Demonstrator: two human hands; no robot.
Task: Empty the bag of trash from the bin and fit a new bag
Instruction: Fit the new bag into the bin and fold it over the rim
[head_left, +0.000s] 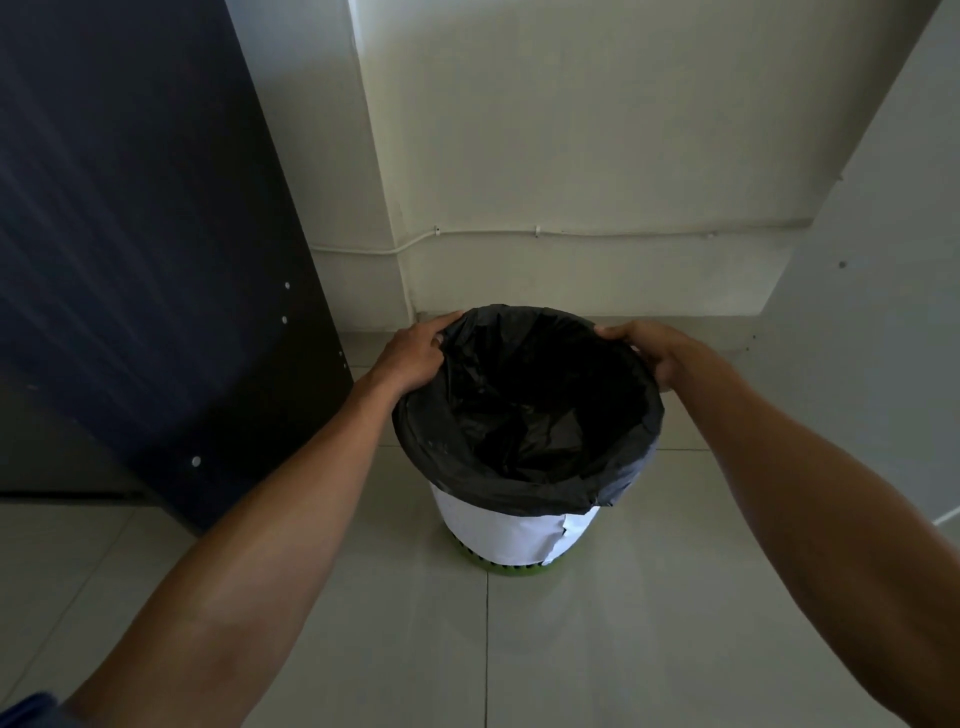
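both forearms (270, 519) reach away from me toward the far wall. my left hand (415, 356) curls over the far-left rim of the black bag (524, 483), thumb pinching the film. my right hand (657, 353) grips the far-right rim, fingers curled. the bag's mouth faces up, long axis upright, lining the round white bin (498, 535), which has a green base and stands on pale floor tiles (649, 639). the film is thin and crinkled.

This was a corner of a plain indoor room; home or office could not be told. Pale floor tiles (623, 649) spread at 6 o'clock, and off-white walls (571, 156) met at 12 with a thin white cable (623, 235) clipped low. A dark furniture panel (130, 234) stood at 9, a white panel (883, 286) at 3, and a small bin (498, 525) lined with a black bag (431, 431) between.
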